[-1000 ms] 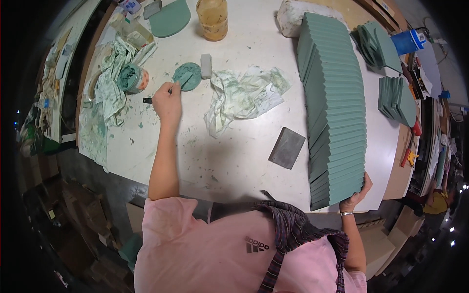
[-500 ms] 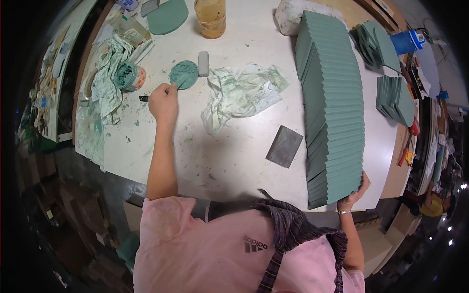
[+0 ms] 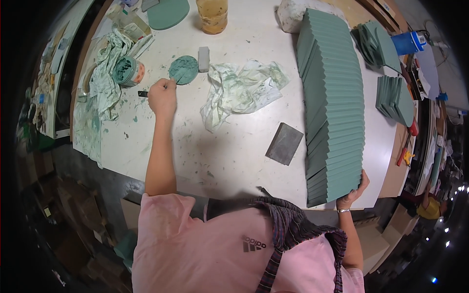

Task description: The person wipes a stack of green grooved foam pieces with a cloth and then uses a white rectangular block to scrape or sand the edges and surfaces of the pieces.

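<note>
At the white bench (image 3: 234, 161): green paste out, panels in row

Remote head-cam view. L hand (image 3: 162, 95) is clenched on a dark-handled tool (image 3: 142, 94), just beside near edge of a paste-covered disc (image 3: 183, 70). R hand (image 3: 352, 192) curls round near end of the green panel row (image 3: 337, 107), on R part of bench; whether it grips or merely rests, I can't tell.

Progress (my est.): underway, w/ paste spread on disc & panels lined up; no. of panels done vs. left, I can't make out.

Containers: open jar (image 3: 128, 72), L of disc, w/ green paste inside; clear tub (image 3: 212, 17), far side, w/ cloudy amber liq.; blue container (image 3: 408, 43), far R, contents hidden from me. Stained cloth (image 3: 244, 90) lies betw. disc & row.
</note>
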The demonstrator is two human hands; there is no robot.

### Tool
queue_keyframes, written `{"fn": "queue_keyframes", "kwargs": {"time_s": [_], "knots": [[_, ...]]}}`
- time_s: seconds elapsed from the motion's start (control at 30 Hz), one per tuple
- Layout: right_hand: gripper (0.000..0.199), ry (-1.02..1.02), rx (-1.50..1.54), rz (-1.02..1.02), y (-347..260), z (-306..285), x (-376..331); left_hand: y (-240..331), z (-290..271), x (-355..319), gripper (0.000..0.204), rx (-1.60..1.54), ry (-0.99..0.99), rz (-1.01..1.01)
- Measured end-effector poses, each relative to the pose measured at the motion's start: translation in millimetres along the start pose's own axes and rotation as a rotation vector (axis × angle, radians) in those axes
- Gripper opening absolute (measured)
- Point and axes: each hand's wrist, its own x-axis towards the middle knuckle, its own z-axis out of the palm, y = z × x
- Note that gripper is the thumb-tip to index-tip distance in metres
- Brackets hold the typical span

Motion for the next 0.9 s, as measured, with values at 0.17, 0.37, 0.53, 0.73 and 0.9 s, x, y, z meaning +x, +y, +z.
{"fn": "queue_keyframes", "kwargs": {"time_s": [0.17,0.37,0.53,0.73,0.9], "knots": [[0.089,-0.006,0.003,0.004,-3.0,1.0,1.2,-3.3,0.7,-1.8,0.028,-0.129,-0.014,0.023],[0.089,-0.008,0.003,0.007,-3.3,-0.3,0.1,2.9,1.2,-1.2,0.027,0.073,-0.042,-0.008],[0.089,-0.012,0.006,0.015,-4.3,-0.4,-0.2,5.5,-6.0,-2.6,0.029,-0.02,-0.035,0.06],[0.091,-0.01,0.01,0.012,-2.4,1.2,0.6,6.3,-12.6,-7.0,0.028,0.033,-0.033,0.061],[0.092,-0.009,0.016,0.03,-2.1,0.2,0.0,4.0,-9.1,-7.3,0.028,0.087,-0.008,0.051]]}}
